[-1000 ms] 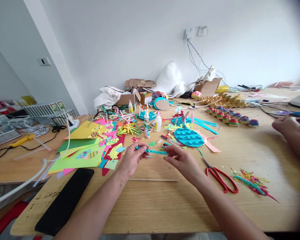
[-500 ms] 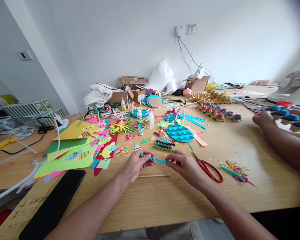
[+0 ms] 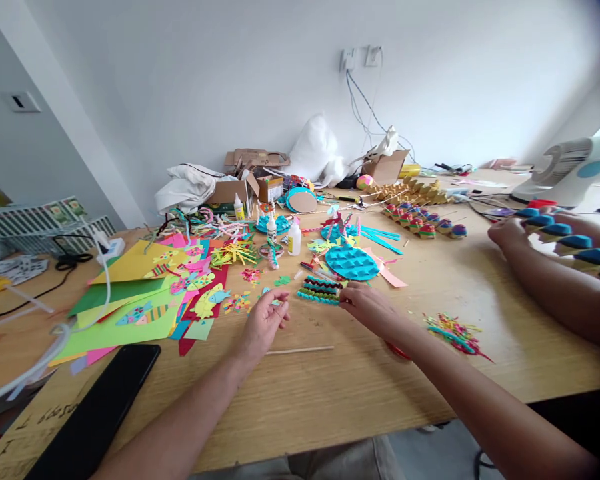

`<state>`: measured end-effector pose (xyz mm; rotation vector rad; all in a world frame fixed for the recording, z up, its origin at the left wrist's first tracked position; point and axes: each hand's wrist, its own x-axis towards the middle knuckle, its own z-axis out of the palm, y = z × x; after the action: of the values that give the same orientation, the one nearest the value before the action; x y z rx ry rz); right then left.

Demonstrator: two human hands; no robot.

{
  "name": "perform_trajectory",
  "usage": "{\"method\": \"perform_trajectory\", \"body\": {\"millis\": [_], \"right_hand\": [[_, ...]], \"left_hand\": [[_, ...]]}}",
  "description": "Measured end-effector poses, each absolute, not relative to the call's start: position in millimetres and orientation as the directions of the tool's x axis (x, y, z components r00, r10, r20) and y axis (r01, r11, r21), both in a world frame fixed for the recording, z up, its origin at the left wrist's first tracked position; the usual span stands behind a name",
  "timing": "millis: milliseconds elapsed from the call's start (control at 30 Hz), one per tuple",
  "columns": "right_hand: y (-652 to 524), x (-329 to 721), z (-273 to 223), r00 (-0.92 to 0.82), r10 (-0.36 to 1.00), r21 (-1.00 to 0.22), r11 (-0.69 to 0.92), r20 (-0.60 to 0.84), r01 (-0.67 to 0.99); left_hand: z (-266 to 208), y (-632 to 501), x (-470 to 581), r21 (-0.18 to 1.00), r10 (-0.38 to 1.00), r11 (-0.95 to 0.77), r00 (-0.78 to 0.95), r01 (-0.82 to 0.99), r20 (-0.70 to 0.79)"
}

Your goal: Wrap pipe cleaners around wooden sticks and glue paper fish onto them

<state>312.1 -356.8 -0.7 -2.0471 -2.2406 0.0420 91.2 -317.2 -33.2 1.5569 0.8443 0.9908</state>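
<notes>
1. Head view: left hand [image 3: 266, 323], fingers loosely parted, gripping nothing visible; a slim stick [image 3: 303, 350] lies just beside it, probably for easy reach.
2. Twisted strands [image 3: 321, 287] lie side by side, perhaps to stay neat and distinct; the nearest, a teal strand [image 3: 317, 298], points its right end at the right hand [image 3: 367, 304].
3. That hand's fingers bend down at the strand's end; clamped or merely touching, I cannot tell from here.

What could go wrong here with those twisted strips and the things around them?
The right hand is at the end of the twisted strips, so a nudge might push them out of line. The thin stick lies loose by the left hand and could roll if brushed. The pile of clippings to the right of the right forearm might scatter if swept.
</notes>
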Motion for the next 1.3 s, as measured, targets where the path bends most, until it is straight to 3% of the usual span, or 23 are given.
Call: {"method": "perform_trajectory", "body": {"millis": [133, 267, 400, 533, 667, 767, 900, 1033, 1300], "right_hand": [[-346, 312, -10, -0.101, 0.993, -0.075, 0.105, 0.059, 0.992], [-341, 314, -19, -0.086, 0.994, -0.077, 0.092, 0.068, 0.993], [-343, 319, -19, -0.040, 0.996, -0.089, 0.047, 0.080, 0.995], [-351, 333, -10, 0.024, 0.997, -0.095, -0.017, 0.077, 0.995], [-358, 343, -2, 0.055, 0.997, -0.095, -0.050, 0.050, 0.994], [-358, 340, -3, 0.061, 0.998, -0.112, -0.059, 0.017, 0.992], [-356, 329, -5, 0.071, 0.997, -0.129, -0.071, -0.012, 0.989], [-359, 320, 2, 0.070, 0.997, -0.115, -0.071, -0.013, 0.991], [-368, 298, -1, -0.110, 0.994, -0.107, 0.108, -0.010, 0.988]], "left_hand": [[-36, -313, 88, 0.922, 0.867, -0.356, 0.422, 0.154, 0.264], [-37, -313, 88, 0.761, 0.778, -0.587, 0.454, 0.277, 0.434], [-37, -311, 87, 0.611, 0.677, -0.718, 0.534, 0.332, 0.506], [-27, -306, 84, 0.559, 0.701, -0.702, 0.566, 0.441, 0.434], [-12, -299, 82, 0.514, 0.753, -0.634, 0.612, 0.577, 0.242], [-9, -292, 87, 0.509, 0.720, -0.647, 0.676, 0.568, 0.161], [-13, -282, 99, 0.554, 0.675, -0.658, 0.726, 0.511, 0.132], [-16, -277, 108, 0.496, 0.629, -0.698, 0.774, 0.517, 0.079], [0, -306, 101, 0.431, 0.625, -0.740, 0.764, 0.516, 0.158]]}}
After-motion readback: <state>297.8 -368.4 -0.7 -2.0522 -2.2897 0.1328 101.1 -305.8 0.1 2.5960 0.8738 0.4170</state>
